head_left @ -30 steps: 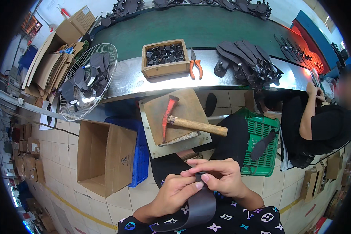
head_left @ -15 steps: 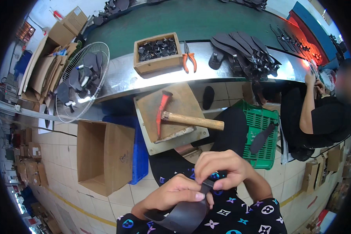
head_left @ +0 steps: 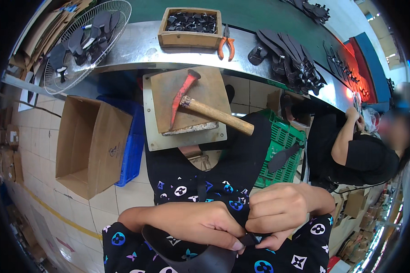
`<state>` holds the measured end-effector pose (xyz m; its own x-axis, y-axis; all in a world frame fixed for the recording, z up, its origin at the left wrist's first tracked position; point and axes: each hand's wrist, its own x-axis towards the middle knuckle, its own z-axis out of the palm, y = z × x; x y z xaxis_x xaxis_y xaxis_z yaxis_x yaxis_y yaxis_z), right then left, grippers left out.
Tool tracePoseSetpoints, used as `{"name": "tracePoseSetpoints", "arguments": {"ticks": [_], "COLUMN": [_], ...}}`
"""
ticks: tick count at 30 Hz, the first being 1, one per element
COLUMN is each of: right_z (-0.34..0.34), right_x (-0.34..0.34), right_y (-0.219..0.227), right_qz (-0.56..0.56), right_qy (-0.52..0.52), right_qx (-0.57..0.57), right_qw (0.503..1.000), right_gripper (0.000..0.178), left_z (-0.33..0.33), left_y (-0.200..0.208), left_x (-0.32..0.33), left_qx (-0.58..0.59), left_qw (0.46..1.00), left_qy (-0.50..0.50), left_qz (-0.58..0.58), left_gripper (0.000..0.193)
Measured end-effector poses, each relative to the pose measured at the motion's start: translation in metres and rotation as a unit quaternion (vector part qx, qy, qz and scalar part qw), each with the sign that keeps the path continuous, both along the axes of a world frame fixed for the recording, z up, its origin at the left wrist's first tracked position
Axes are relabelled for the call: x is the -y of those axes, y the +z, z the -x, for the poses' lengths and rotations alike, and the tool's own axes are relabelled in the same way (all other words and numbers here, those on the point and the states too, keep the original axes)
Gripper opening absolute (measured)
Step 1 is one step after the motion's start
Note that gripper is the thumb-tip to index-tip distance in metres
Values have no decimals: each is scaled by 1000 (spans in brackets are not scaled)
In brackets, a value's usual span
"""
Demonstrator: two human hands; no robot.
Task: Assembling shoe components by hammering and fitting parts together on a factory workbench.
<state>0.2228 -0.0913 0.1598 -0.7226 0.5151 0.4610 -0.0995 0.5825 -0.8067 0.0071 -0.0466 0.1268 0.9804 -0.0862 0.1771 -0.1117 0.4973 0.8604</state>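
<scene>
Low in front of my torso, a thin dark grey curved piece (head_left: 206, 261) shaped like a shoe insole bends under my left hand (head_left: 200, 223). That hand is closed, its thumb and fingers pinching the piece near a short black strap (head_left: 249, 241). My right hand (head_left: 279, 210) is curled, with thumb and forefinger on the strap's other side. The fingers partly hide the spot where strap and piece meet. Beyond my hands, a red-headed hammer (head_left: 216, 114) with a wooden handle lies on a brown block (head_left: 209, 88) set on a pale plate.
Along the metal-edged bench stand a wooden box (head_left: 189, 41) of small black parts, orange-handled pliers (head_left: 226, 44) and a pile of dark insole-shaped pieces (head_left: 289, 59). A wire fan guard (head_left: 84, 45) holds more. Cardboard box (head_left: 107, 150), green crate (head_left: 282, 157) and a co-worker (head_left: 364, 154) flank me.
The view has tilted and shifted, so the bench sits higher in it. Both hands have come lower and closer to my torso, still holding the insole-shaped piece and its strap.
</scene>
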Motion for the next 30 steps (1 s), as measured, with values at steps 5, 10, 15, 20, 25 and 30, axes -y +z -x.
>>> {"name": "tracePoseSetpoints", "arguments": {"ticks": [5,10,15,20,25,30], "right_z": [0,0,-7,-1,11,26], "right_x": [3,-2,-10,2,23,28], "right_y": [1,-1,-4,-28,-42,-41], "right_qz": [-11,1,31,144,162,174], "right_qy": [-11,4,-14,-69,-142,-266], "right_qx": [24,42,91,-21,-103,-92], "right_qw": [1000,999,995,987,971,943], "right_gripper": [32,32,38,55,55,33], "left_z": [7,10,16,17,13,3], "left_y": [2,1,2,6,4,-1], "left_x": [-5,-6,-9,-9,-8,-1], "left_qx": [-14,0,-47,-47,-51,-85], "left_qw": [997,995,985,972,957,938], "left_qy": [-37,-4,60,127,136,246], "left_qz": [-69,-102,-153,-190,-253,-231], "left_gripper": [28,27,24,23,21,21]}}
